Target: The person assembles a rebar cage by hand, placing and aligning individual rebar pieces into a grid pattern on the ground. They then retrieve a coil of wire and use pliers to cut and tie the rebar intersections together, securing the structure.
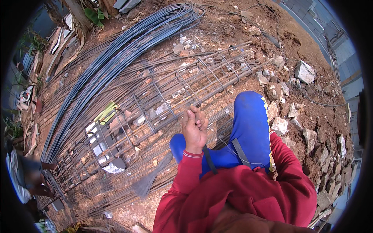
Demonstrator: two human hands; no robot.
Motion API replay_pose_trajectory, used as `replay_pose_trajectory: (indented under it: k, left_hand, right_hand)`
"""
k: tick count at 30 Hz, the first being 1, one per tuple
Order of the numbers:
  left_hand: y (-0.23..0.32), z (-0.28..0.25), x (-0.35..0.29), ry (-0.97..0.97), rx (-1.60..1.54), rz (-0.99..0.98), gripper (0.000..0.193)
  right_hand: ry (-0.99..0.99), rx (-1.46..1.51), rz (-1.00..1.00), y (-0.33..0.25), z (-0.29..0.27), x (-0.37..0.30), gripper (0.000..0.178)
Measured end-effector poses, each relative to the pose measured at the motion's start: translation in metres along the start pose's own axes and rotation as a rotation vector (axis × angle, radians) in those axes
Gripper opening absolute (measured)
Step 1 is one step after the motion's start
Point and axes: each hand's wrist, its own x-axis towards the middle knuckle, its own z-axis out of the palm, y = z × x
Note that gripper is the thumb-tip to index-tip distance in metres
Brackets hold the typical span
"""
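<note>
My left hand (195, 127) is raised palm up beside the rebar cage (155, 126), its fingers curled in and the thumb pressed against them. Whether anything thin is pinched there I cannot make out. My right arm, in a red sleeve (285, 155), reaches down past my right knee (250, 112), which hides the hand. The long cage of rusty bars and square stirrups runs from the far right to the lower left. Across the lap of my blue trousers lies a thin wire (237, 155).
Another person's hand (48, 166) is at the cage's left end. A bundle of bent blue-grey rods (116, 52) lies behind the cage, over many loose rusty bars. Rocks (279, 125) and broken stone cover the soil at right. A yellow-green cloth (105, 112) lies by the cage.
</note>
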Motion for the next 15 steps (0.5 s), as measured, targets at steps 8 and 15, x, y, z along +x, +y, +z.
replay_pose_trajectory:
  k: [8,15]
  left_hand:
    - [-0.025,0.023,0.007,-0.117,0.095,-0.222,0.024]
    - [-0.053,0.022,-0.002,-0.103,0.101,-0.296,0.025]
  right_hand:
    - [0.081,-0.064,0.022,0.013,-0.013,-0.042,0.045]
    - [0.117,-0.202,-0.082,0.004,0.009,-0.011,0.046]
